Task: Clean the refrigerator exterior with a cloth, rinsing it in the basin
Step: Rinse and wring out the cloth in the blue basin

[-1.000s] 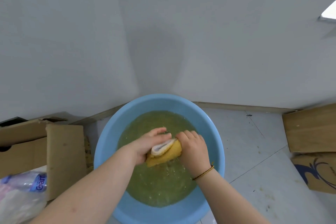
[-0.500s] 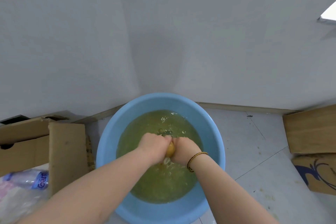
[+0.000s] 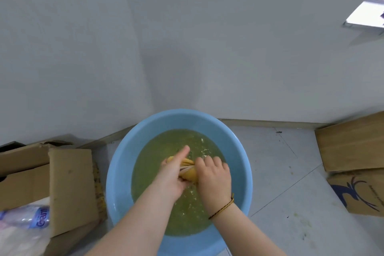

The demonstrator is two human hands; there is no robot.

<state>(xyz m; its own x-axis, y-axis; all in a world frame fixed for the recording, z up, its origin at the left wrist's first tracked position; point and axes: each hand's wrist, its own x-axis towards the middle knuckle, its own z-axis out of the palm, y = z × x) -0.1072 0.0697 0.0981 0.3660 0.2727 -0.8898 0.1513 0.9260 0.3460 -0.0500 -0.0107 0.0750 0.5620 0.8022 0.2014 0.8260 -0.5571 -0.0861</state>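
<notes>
A round blue basin (image 3: 120, 172) stands on the floor in a wall corner, filled with yellowish-green water. Over the water, a yellow cloth (image 3: 190, 173) with a white side is twisted into a tight roll. My left hand (image 3: 174, 174) grips its left part, thumb stretched forward. My right hand (image 3: 214, 176), with a thin cord bracelet at the wrist, grips its right part. Both hands press close together, so only a short piece of cloth shows between them. The refrigerator is not clearly in view.
An open cardboard box (image 3: 52, 176) with a plastic water bottle (image 3: 31, 219) sits left of the basin. Flattened cardboard (image 3: 353, 145) leans at the right, another printed box (image 3: 361, 191) below it. Grey walls rise behind; the tiled floor (image 3: 291, 183) lies to the right.
The hands were pushed down together in the water half a second ago. Now they have lifted and turned, and the twisted cloth shows between them again.
</notes>
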